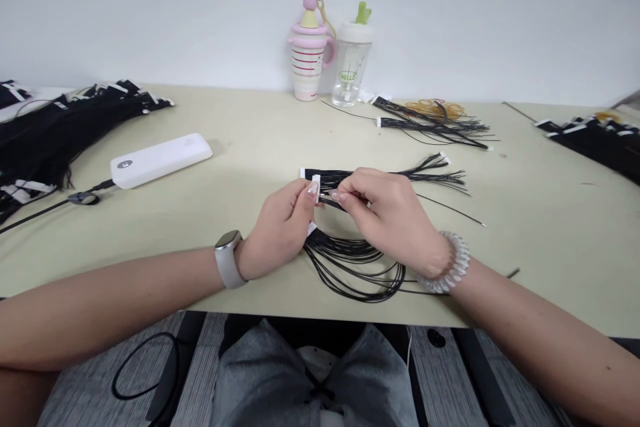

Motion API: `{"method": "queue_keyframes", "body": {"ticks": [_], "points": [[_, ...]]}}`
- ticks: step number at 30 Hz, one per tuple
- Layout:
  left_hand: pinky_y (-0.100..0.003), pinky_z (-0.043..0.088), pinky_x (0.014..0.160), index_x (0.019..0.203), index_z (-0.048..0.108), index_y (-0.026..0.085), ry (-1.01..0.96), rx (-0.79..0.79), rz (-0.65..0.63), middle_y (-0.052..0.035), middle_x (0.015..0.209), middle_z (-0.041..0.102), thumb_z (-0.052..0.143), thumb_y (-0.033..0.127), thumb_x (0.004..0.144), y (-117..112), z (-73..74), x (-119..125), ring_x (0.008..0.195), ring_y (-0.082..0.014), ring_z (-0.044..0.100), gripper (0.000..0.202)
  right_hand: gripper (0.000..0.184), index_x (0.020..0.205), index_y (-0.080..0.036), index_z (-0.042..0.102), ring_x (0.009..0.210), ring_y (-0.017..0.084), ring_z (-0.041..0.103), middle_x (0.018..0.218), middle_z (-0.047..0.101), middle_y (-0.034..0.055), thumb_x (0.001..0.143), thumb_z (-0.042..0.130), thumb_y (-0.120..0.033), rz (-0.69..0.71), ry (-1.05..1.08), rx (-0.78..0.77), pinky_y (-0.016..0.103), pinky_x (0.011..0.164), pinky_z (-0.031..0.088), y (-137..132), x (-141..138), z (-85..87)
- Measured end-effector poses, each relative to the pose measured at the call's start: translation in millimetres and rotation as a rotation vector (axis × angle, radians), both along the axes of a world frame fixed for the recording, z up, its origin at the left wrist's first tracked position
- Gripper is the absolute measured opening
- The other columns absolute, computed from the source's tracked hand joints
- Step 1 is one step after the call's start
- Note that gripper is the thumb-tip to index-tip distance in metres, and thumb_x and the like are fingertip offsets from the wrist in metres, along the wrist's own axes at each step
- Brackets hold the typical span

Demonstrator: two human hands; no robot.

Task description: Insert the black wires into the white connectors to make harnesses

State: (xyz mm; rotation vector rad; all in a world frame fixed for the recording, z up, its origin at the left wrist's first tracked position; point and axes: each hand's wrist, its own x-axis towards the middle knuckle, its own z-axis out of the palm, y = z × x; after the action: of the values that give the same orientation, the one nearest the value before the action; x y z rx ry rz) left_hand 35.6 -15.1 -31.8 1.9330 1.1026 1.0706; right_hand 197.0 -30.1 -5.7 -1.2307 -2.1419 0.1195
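My left hand (pixel 284 223) is closed, pinching a small white connector (pixel 316 188) between thumb and fingers. Close to its right side, my right hand (pixel 387 213) pinches the end of a thin black wire (pixel 326 197) at the connector's edge. Whether the wire tip is inside the connector I cannot tell. Looped black wires (pixel 353 273) hang below both hands, with another white connector end (pixel 311 227) under my left hand. Just behind the hands lies a black wire bundle (pixel 425 170) with a white connector at its left end, partly covered by my right hand.
A white power bank (pixel 163 159) with a cable lies at left, near a large pile of black wire harnesses (pixel 80 120). Against the wall stand a pink cup (pixel 307 60) and a clear bottle (pixel 351 67). More wire bundles (pixel 433 125) and harnesses (pixel 600 143) lie at right.
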Motion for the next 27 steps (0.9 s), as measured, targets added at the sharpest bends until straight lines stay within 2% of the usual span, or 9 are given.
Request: {"method": "queue_keyframes", "body": {"ticks": [9,15,18,20,23,27], "points": [[-0.019,0.031,0.050,0.062,0.040,0.015,0.037,0.036,0.014,0.0025,0.054,0.043,0.029,0.035,0.090,1,-0.6,0,0.051,-0.0061,0.038,0.036,0.013,0.071,-0.013,0.056,0.064,0.007,0.046,0.069,0.054,0.0000,0.081,0.048,-0.014,0.034,0.046,0.068,0.020,0.060,0.034,-2,-2,1.0],[-0.020,0.030,0.051,0.060,0.038,0.015,0.072,0.061,0.005,0.0025,0.053,0.042,0.029,0.034,0.090,0,-0.6,0,0.051,-0.0064,0.037,0.037,0.018,0.070,-0.013,0.057,0.066,0.009,0.049,0.071,0.056,0.0011,0.083,0.046,-0.018,-0.008,0.006,0.041,0.022,0.062,0.036,-2,-6,-5.2],[-0.020,0.032,0.052,0.060,0.039,0.015,0.059,0.026,-0.005,0.0024,0.053,0.043,0.029,0.036,0.090,1,-0.5,1,0.051,-0.0064,0.038,0.038,0.016,0.070,-0.013,0.058,0.066,0.007,0.049,0.070,0.057,0.0002,0.082,0.047,-0.016,0.025,0.015,0.042,0.020,0.063,0.036,2,-2,-2.4],[-0.020,0.033,0.052,0.060,0.040,0.015,0.039,-0.029,0.003,0.0021,0.054,0.044,0.029,0.038,0.090,2,-0.5,1,0.051,-0.0065,0.039,0.039,0.014,0.070,-0.013,0.059,0.062,0.006,0.048,0.067,0.057,-0.0012,0.081,0.051,-0.015,0.054,-0.011,0.002,0.019,0.061,0.036,6,5,2.5],[-0.020,0.032,0.050,0.062,0.043,0.015,-0.002,-0.120,0.056,0.0016,0.055,0.045,0.029,0.042,0.089,6,-0.7,1,0.051,-0.0069,0.041,0.041,0.010,0.068,-0.014,0.058,0.054,0.004,0.046,0.060,0.056,-0.0031,0.077,0.057,-0.020,0.036,-0.048,-0.138,0.019,0.055,0.035,11,18,10.7],[-0.020,0.035,0.053,0.061,0.043,0.015,-0.071,-0.150,0.113,0.0010,0.054,0.045,0.030,0.046,0.088,12,-2.1,0,0.054,-0.0081,0.043,0.043,0.021,0.067,-0.015,0.054,0.051,0.005,0.044,0.056,0.052,-0.0032,0.070,0.065,-0.033,-0.021,0.073,-0.348,0.018,0.047,0.033,8,30,20.9]]}}
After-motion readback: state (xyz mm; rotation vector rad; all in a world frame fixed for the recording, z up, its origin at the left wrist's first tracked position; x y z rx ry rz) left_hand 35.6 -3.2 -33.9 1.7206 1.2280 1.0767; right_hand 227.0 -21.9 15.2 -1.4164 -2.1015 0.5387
